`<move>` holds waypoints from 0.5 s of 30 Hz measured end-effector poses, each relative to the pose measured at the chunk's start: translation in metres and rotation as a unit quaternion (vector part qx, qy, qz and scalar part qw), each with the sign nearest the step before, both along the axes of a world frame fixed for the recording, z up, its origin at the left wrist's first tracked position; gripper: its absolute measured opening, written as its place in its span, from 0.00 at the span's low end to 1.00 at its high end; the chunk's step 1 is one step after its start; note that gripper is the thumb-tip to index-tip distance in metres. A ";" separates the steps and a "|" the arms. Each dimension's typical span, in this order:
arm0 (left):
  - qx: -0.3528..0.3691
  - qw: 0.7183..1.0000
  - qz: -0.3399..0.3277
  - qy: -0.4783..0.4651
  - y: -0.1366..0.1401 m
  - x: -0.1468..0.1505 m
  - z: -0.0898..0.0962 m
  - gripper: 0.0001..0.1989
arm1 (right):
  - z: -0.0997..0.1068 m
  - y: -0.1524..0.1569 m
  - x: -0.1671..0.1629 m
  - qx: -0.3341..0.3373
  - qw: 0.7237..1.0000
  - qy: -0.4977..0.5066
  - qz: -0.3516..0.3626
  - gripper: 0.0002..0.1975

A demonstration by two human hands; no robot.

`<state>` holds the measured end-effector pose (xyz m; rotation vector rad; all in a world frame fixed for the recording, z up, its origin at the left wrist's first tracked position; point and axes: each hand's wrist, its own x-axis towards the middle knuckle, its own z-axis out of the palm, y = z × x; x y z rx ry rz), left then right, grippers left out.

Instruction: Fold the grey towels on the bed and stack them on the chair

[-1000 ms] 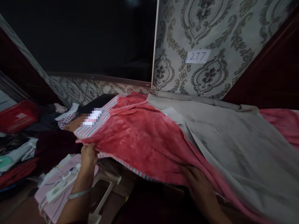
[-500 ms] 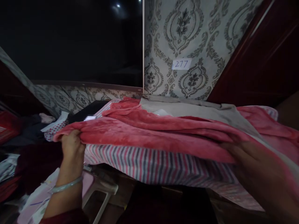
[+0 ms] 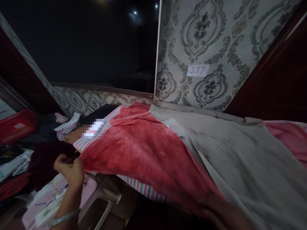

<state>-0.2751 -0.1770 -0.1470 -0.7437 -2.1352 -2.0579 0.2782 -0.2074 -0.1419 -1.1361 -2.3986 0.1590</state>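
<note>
A red plush blanket (image 3: 144, 150) lies over a raised surface, its left part spread and its near edge pulled down toward me. White, pink and grey stripes (image 3: 141, 187) show beneath its front edge. My left hand (image 3: 72, 169) is at the blanket's left corner, thumb and fingers apart; contact with the fabric is hard to make out. At the near edge, low in view, my right hand (image 3: 218, 210) is blurred by motion and closed on the blanket. A grey cloth (image 3: 240, 150) with dark stains lies bare to the right.
Behind stand a large dark screen (image 3: 96, 44) and a patterned wall with a "277" paper label (image 3: 198, 70). To the left are a red basket (image 3: 18, 126) and clothes. A pink-topped stool (image 3: 88, 188) stands below my left arm.
My right hand has drawn the blanket's near edge down and left, uncovering more grey cloth. My left hand has moved lower and its fingers have opened. The view has shifted slightly left.
</note>
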 end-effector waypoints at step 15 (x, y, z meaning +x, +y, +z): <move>-0.219 0.896 -0.335 0.190 0.266 0.113 0.080 0.18 | -0.023 0.112 -0.060 0.089 0.977 0.053 -0.185 0.16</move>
